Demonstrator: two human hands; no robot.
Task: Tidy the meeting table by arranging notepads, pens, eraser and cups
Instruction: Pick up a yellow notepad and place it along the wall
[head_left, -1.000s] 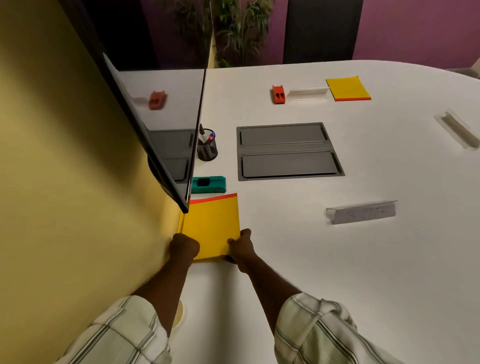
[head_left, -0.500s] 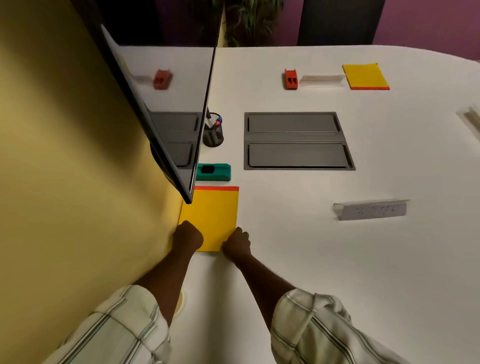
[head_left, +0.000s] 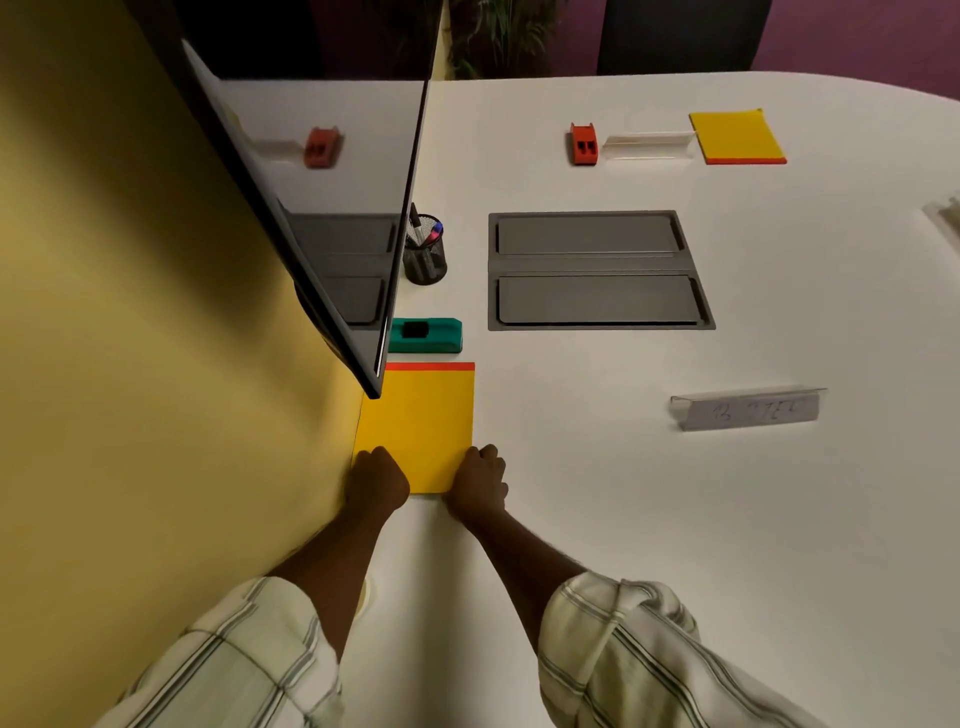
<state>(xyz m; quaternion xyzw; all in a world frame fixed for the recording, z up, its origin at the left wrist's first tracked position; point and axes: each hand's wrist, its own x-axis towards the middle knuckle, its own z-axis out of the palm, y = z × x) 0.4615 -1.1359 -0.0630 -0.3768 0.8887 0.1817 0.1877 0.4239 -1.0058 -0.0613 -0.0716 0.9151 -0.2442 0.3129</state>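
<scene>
A yellow notepad (head_left: 421, 421) with a red top strip lies flat on the white table (head_left: 701, 545), its left edge along the yellow wall. My left hand (head_left: 376, 480) grips its near left corner with curled fingers. My right hand (head_left: 478, 483) grips its near right corner, knuckles up. Just beyond the pad sits a green eraser (head_left: 426, 335), and behind that a black mesh pen cup (head_left: 425, 254) with pens. Far across the table lie a second yellow notepad (head_left: 735, 136) and an orange eraser (head_left: 583, 144).
A dark screen (head_left: 311, 208) hangs from the yellow wall (head_left: 130, 364) and overhangs the pad's far left corner. A grey cable hatch (head_left: 597, 270) is set into the table's middle. A name-card holder (head_left: 745, 410) stands at right, a clear one (head_left: 647, 145) beside the orange eraser.
The notepad was tilted a second ago; it now lies square against the wall below the green eraser. Both hands have shifted to its near corners.
</scene>
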